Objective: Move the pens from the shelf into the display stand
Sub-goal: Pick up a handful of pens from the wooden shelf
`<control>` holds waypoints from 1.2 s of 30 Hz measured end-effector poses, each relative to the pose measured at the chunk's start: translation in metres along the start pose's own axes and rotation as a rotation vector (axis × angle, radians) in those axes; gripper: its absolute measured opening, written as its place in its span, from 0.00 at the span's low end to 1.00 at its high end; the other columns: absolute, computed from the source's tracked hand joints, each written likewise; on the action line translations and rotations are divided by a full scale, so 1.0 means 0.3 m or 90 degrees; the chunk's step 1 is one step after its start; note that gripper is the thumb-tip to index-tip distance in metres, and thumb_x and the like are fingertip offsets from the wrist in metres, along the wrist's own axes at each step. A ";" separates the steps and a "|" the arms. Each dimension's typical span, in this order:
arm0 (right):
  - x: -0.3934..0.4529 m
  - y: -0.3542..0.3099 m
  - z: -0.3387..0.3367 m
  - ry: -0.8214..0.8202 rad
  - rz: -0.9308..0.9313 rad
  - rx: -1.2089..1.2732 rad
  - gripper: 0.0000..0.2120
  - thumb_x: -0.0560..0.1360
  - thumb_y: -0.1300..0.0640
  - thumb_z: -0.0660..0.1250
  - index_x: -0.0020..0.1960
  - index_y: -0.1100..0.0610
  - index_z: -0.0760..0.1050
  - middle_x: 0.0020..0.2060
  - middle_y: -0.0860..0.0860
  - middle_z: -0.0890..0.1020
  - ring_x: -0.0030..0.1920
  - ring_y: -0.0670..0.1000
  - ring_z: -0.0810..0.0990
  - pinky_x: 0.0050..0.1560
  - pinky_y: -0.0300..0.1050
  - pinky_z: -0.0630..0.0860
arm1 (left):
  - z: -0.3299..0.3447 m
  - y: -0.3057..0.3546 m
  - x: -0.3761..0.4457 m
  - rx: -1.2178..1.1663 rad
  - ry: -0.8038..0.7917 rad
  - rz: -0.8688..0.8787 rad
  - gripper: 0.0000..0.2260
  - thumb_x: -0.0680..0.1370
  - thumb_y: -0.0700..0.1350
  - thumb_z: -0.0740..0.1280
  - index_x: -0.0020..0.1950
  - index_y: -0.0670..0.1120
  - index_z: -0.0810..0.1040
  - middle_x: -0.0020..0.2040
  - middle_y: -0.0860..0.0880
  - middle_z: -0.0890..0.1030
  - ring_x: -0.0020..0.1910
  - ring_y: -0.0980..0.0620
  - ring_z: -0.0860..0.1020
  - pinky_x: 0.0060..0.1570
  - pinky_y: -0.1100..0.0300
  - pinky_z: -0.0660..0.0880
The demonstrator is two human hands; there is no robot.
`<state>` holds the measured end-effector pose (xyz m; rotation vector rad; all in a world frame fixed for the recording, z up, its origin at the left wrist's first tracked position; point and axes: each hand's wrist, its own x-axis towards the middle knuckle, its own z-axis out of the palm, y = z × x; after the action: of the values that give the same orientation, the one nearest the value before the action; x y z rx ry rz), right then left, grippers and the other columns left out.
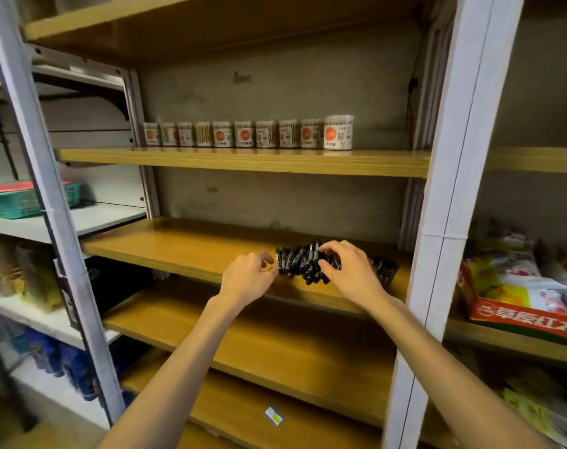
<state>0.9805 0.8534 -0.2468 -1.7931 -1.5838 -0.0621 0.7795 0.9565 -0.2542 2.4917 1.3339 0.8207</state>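
A cluster of black pens (300,262) lies on the wooden shelf (178,251), near its front edge. My left hand (248,275) is at the left side of the cluster, fingers curled against the pens, with something small and yellow at its fingertips. My right hand (348,268) cups the right side, fingers curled over the top of the pens. A few more dark pens (384,268) lie to the right of my right hand. No display stand shows in this view.
Several clear tubs of cotton swabs (248,134) line the shelf above. White uprights (450,222) frame the bay. A teal basket (20,199) sits on the left rack, a red box of packets (518,296) on the right. A small card (273,416) lies on a lower shelf.
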 end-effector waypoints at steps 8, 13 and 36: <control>0.098 0.056 0.080 0.003 0.018 0.017 0.11 0.81 0.51 0.66 0.63 0.46 0.76 0.58 0.45 0.77 0.64 0.50 0.73 0.59 0.47 0.69 | 0.093 -0.038 0.158 -0.005 0.009 -0.088 0.14 0.81 0.58 0.65 0.52 0.48 0.81 0.38 0.49 0.83 0.38 0.49 0.81 0.34 0.59 0.75; 0.156 0.069 0.073 0.028 0.039 0.002 0.11 0.82 0.51 0.65 0.63 0.47 0.76 0.60 0.45 0.77 0.67 0.50 0.72 0.65 0.51 0.70 | 0.135 -0.048 0.258 -0.021 0.000 -0.112 0.20 0.80 0.61 0.65 0.44 0.44 0.80 0.36 0.48 0.83 0.37 0.48 0.82 0.40 0.55 0.81; 0.219 0.072 0.044 0.054 0.077 -0.035 0.14 0.81 0.50 0.65 0.66 0.47 0.76 0.64 0.48 0.79 0.67 0.51 0.75 0.66 0.50 0.71 | 0.155 -0.038 0.394 0.297 -0.132 -0.155 0.29 0.78 0.70 0.59 0.59 0.46 0.78 0.49 0.48 0.78 0.47 0.48 0.75 0.44 0.57 0.70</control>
<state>1.0095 0.9165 -0.2351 -1.9003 -1.4235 -0.1241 0.8493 1.0632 -0.2528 2.5630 1.8709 0.2051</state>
